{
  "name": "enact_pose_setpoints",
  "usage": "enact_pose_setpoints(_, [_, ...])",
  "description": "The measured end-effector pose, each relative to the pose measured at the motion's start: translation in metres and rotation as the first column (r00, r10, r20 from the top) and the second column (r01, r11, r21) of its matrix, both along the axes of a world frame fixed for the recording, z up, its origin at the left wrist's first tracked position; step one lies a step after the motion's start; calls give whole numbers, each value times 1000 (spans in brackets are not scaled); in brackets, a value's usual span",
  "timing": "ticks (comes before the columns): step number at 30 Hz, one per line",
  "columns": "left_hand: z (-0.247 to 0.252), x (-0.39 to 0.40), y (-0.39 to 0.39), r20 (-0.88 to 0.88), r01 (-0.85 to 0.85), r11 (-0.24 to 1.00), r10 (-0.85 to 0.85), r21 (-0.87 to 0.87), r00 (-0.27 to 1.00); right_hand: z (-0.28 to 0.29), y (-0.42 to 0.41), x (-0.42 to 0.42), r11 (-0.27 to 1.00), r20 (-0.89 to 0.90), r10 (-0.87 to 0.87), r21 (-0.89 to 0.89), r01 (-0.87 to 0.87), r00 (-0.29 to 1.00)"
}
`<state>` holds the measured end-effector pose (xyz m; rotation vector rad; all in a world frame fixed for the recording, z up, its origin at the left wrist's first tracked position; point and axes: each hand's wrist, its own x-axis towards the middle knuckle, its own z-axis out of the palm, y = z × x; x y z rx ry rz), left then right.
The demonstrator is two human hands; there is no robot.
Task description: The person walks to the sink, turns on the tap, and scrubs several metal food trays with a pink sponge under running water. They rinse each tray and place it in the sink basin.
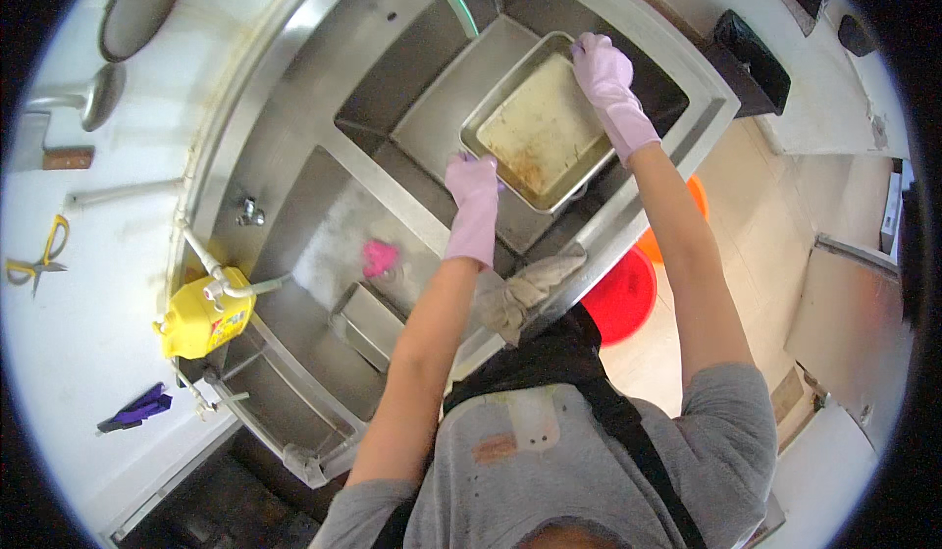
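Both my hands wear pale purple rubber gloves. A rectangular metal baking pan (544, 118) is tilted over the right-hand sink basin (449, 82), with brown stains on its light inner bottom. My left hand (473, 188) grips its near left rim, with the thumb over the edge. At the far right corner, my right hand (605, 71) holds the same rim. Some fingers are hidden under the pan. A green-striped hose (458, 6) hangs from the tap above this basin.
In the left basin lie a pink scrubber (380, 257), suds and a rectangular metal container (370, 324). A grey cloth (526, 291) drapes the sink's front edge. A yellow jug (210, 313) stands by the wall pipe. Below are a red tub (625, 299) and a black bin (751, 63) farther right.
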<state>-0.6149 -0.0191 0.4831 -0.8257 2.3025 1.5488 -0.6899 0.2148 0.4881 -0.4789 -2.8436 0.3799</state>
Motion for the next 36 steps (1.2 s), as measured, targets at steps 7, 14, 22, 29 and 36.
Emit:
enact_pose_setpoints(7, [-34, -12, 1, -40, -60, 998, 61, 32, 997, 12, 47, -4, 998, 271, 56, 12, -61, 961])
enact_pose_setpoints(14, [-41, -18, -4, 57, -81, 993, 76, 89, 995, 27, 55, -3, 983, 376, 184, -99, -158, 908])
enact_pose_setpoints(22, [-28, -13, 2, 34, -102, 991, 99, 89, 994, 28, 57, 1, 953, 318, 222, -270, -137, 922])
enact_pose_setpoints(29, [-35, -14, 3, 29, -117, 984, 114, 136, 993, 7, 67, 1, 946, 223, 260, -253, -202, 939])
enact_pose_setpoints(36, [-28, -13, 1, 32, -122, 987, 119, 102, 992, 8, 64, 2, 950, 216, 256, -236, -204, 942])
